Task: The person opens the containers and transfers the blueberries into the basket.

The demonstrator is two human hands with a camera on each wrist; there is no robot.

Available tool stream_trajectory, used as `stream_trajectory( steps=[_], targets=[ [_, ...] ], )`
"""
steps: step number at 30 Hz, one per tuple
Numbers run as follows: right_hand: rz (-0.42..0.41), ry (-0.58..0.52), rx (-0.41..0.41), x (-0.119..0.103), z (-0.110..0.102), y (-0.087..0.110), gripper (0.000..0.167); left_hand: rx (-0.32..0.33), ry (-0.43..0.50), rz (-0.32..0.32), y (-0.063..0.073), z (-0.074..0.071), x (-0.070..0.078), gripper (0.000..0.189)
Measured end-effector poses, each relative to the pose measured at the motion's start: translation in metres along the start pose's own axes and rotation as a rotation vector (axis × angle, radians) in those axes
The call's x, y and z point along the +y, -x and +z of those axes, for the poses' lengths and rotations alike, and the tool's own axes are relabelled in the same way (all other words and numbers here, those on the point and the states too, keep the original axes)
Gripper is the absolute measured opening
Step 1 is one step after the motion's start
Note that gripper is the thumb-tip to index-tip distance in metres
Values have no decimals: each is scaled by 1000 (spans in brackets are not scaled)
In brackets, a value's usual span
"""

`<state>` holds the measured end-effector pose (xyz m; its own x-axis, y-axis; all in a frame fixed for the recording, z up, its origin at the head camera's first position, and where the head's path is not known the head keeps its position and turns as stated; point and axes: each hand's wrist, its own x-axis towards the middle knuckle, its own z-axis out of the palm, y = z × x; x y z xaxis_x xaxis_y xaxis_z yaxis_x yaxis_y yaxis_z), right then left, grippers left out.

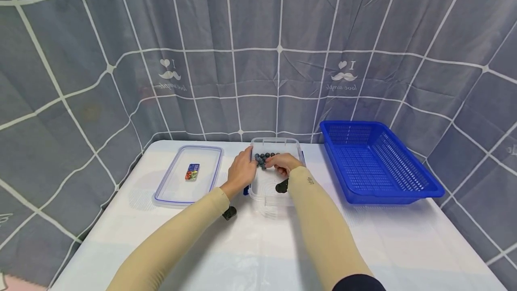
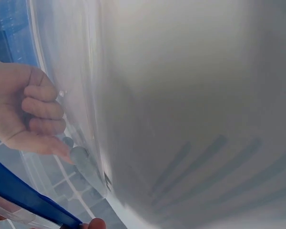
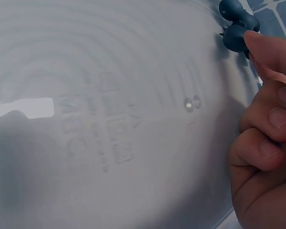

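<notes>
A clear plastic box (image 1: 269, 187) stands on the table, with several blueberries (image 1: 262, 156) gathered toward its far left part. My left hand (image 1: 242, 169) grips the box's left wall; in the left wrist view only its fingertips (image 2: 96, 223) show, beside a blue clip (image 2: 33, 195). Inside the box, my right hand (image 1: 285, 161) has its index finger and thumb at the berries. The right wrist view has them pinching a blueberry (image 3: 235, 39), while the other fingers (image 3: 262, 148) curl into the palm. Through the clear wall, the left wrist view also shows the right hand (image 2: 28, 107).
Left of the box, a clear lid with a blue seal (image 1: 169, 187) lies flat, bearing a small colourful label (image 1: 192, 172). A blue plastic basket (image 1: 379, 194) sits at the right. Behind the white table (image 1: 258, 246) hangs a grey checked curtain (image 1: 258, 75).
</notes>
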<state>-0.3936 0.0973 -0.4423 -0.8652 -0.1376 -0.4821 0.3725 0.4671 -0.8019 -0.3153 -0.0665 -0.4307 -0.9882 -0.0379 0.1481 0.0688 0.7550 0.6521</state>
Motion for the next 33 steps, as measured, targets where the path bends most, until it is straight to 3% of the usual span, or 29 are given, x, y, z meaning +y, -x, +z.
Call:
stream_trajectory(
  steps=[17, 33],
  targets=[
    [-87, 19, 45, 5, 5, 3, 31, 7, 14, 10, -2, 2, -2, 57],
    [-97, 70, 26, 2, 5, 6, 30, 24, -60, 31, 0, 1, -2, 55]
  ],
)
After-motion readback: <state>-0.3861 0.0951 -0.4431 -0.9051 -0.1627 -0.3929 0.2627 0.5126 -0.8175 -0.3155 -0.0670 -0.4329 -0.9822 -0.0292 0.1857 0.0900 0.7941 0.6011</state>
